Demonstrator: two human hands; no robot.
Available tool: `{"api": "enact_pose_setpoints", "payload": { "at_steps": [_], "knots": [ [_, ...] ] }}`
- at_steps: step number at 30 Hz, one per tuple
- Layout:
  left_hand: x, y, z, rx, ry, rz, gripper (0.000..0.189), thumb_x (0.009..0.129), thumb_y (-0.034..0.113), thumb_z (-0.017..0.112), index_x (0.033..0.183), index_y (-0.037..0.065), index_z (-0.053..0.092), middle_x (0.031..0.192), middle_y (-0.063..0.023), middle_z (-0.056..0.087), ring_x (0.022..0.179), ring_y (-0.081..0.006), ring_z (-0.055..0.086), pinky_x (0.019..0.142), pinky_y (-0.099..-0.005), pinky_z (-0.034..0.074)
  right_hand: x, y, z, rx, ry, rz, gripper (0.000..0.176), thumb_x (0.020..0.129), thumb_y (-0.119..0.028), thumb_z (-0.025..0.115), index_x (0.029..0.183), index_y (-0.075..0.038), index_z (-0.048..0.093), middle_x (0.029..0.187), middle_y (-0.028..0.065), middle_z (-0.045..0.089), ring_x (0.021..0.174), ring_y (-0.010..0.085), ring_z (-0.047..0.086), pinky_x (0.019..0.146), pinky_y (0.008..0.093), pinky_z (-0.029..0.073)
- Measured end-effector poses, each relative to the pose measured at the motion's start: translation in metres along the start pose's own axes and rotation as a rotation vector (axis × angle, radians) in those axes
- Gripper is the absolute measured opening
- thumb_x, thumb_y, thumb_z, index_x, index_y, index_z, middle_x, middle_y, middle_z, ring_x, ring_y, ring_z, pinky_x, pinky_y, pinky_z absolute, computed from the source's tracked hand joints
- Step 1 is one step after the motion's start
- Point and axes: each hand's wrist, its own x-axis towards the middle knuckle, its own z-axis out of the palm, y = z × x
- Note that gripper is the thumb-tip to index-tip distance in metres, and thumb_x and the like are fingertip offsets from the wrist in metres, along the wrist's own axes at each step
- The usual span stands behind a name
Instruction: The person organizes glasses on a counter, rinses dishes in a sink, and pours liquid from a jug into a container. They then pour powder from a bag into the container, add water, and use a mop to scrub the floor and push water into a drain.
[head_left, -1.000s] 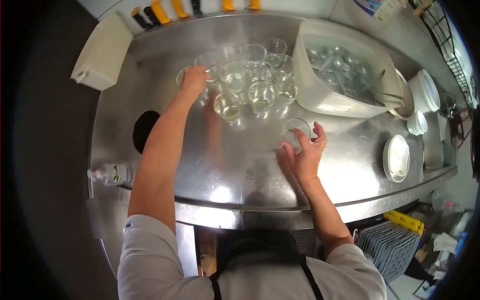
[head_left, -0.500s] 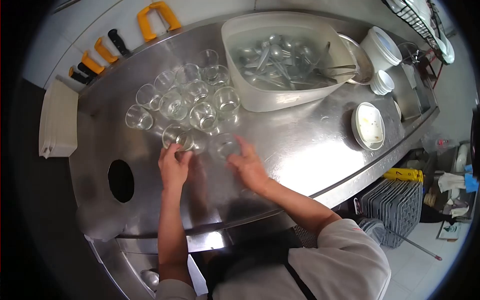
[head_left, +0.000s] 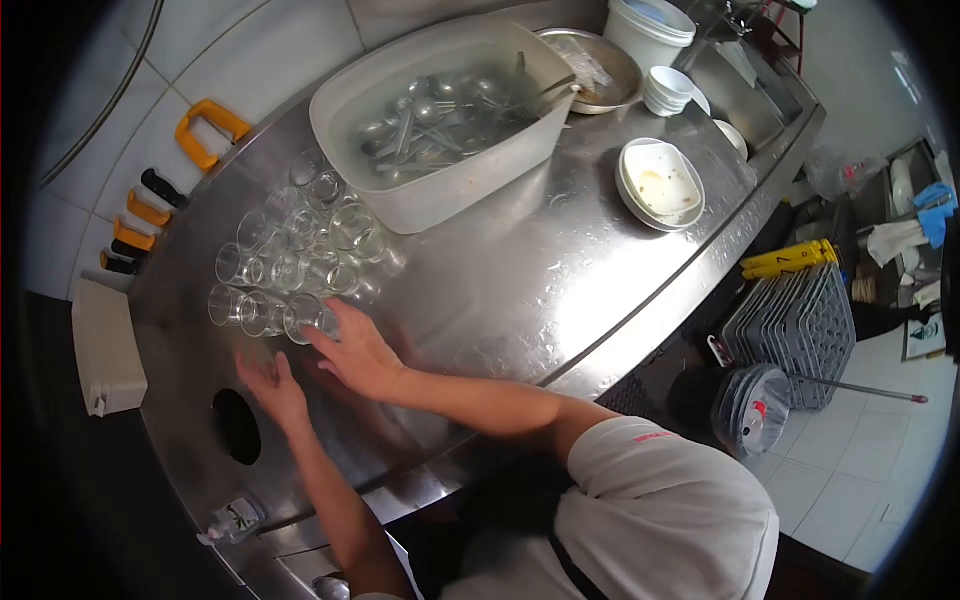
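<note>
Several clear glasses (head_left: 287, 270) stand close together on the steel counter, left of the tub. My right hand (head_left: 352, 350) is at the front row, its thumb and fingers around the near side of a glass (head_left: 306, 318). My left hand (head_left: 272, 388) hovers just in front of the glasses with its fingers apart and nothing in it. Beside the glasses, a large whitish tub (head_left: 470, 195) holds cloudy water and a heap of metal cutlery (head_left: 425, 120).
Stacked white dishes (head_left: 662, 185), small white cups (head_left: 667, 90), a metal bowl (head_left: 600, 75) and a white bucket (head_left: 650, 30) stand to the right. A round hole (head_left: 237, 427) opens in the counter. A bottle (head_left: 235, 520) lies near the front left edge.
The view has turned and shifted. My left hand has let go of its glass and drawn back. My right hand has brought a glass to the front row, beside the others.
</note>
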Motion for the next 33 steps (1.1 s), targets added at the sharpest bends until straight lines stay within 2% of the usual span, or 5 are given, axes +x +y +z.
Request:
{"api": "enact_pose_setpoints", "payload": {
  "at_steps": [4,9,15,22,33],
  "knots": [
    [-0.082,0.018,-0.027,-0.187,0.035,-0.157,0.069,0.091,0.006,0.065,0.148,0.008,0.027,0.145,-0.0228,0.039,0.117,-0.0257,0.052,0.100,-0.0384,0.043,-0.070,0.013,-0.073,-0.060,-0.044,0.018,0.050,0.079,-0.022,0.075,0.124,-0.008,0.057,0.132,0.0263,0.045,0.116,0.0428,0.049,0.099,0.0478,0.043],
    [-0.191,0.011,-0.074,-0.269,-0.003,-0.258,0.062,0.090,0.008,0.066,0.143,0.010,0.034,0.127,-0.0151,0.053,0.099,-0.0174,0.055,0.082,-0.0314,0.048,-0.207,0.042,-0.205,-0.300,0.136,0.231,0.050,0.079,-0.021,0.077,0.123,-0.007,0.057,0.116,0.0216,0.054,0.101,0.0355,0.056,0.087,0.0411,0.049],
    [-0.290,0.039,-0.064,-0.457,-0.139,-0.232,0.053,0.092,0.008,0.064,0.138,0.010,0.038,0.115,-0.0091,0.059,0.093,-0.0122,0.058,0.077,-0.0253,0.047,-0.360,-0.009,-0.299,-0.446,0.218,0.442,0.049,0.083,-0.019,0.074,0.125,-0.004,0.053,0.113,0.0202,0.051,0.101,0.0360,0.053,0.088,0.0407,0.047],
    [-0.362,0.110,0.014,-0.552,-0.474,-0.239,0.054,0.093,0.009,0.065,0.138,0.007,0.036,0.115,-0.0148,0.061,0.093,-0.0165,0.062,0.078,-0.0269,0.050,-0.487,-0.061,-0.346,-0.466,0.208,0.680,0.049,0.083,-0.024,0.074,0.124,-0.005,0.055,0.115,0.0213,0.053,0.103,0.0377,0.056,0.088,0.0415,0.048],
    [-0.431,0.244,0.213,-0.527,-0.802,-0.258,0.080,0.093,0.012,0.064,0.150,0.006,0.009,0.110,-0.0194,0.063,0.085,-0.0219,0.065,0.070,-0.0311,0.054,-0.584,0.022,-0.482,-0.422,0.481,1.057,0.045,0.086,-0.024,0.070,0.123,-0.005,0.055,0.115,0.0217,0.053,0.106,0.0387,0.055,0.091,0.0420,0.046]
  ]
}}
